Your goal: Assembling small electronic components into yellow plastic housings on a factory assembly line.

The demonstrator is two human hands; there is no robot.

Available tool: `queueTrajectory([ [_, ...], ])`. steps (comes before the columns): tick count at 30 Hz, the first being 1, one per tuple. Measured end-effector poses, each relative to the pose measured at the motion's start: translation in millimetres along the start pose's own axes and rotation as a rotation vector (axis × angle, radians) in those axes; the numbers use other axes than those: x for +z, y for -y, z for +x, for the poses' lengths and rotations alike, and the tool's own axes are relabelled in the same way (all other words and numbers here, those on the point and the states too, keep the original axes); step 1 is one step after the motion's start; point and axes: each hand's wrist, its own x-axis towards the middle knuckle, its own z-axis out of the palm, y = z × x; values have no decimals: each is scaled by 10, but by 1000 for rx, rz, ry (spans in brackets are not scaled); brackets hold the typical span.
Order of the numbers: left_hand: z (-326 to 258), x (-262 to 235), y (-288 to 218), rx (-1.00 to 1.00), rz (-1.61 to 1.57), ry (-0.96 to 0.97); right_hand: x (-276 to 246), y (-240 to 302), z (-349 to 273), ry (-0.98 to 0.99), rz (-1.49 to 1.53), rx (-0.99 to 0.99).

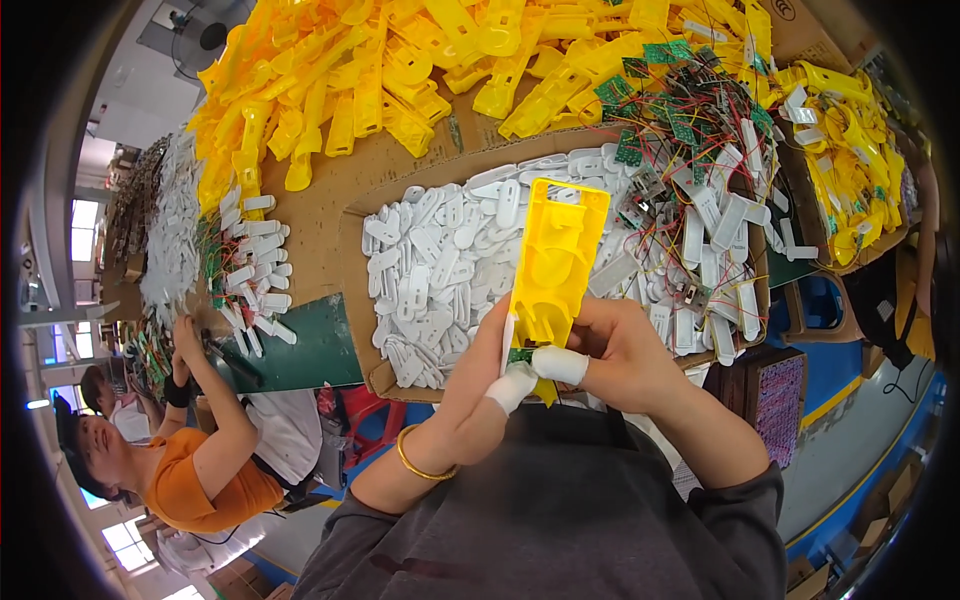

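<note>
Between my two hands a long yellow plastic housing half stands tilted, its hollow ribbed inside facing me. My left hand grips its lower left side, with the edge of a white plastic piece showing along the fingers. My right hand closes on the lower right side. White covers wrap both thumbs, which press close together by a small green circuit board at the housing's lower end. The thumbs partly hide that board and the lower end.
Below the housing is a cardboard box of white plastic covers. Wired circuit boards heap at its right; yellow housings pile behind. Another box of yellow parts stands at far right. At left, a co-worker in orange reaches over the table.
</note>
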Motion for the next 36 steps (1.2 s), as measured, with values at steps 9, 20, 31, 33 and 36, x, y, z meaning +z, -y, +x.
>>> queueTrajectory([
  [9, 11, -13, 61, 167, 649, -79, 58, -227, 106, -175, -25, -21],
  [20, 521, -659, -298, 218, 561, -73, -1716, 1667, -525, -1180, 217, -629],
  [31, 3013, -692, -383, 544, 1374, -689, -280, 646, -196, -325, -280, -267],
  [33, 3143, -710, -283, 390, 1545, -633, -258, 403, -160, -313, -501, -225],
  [36, 3114, -865, -401, 121, 1255, -515, -303, 244, -147, -357, -833, -235],
])
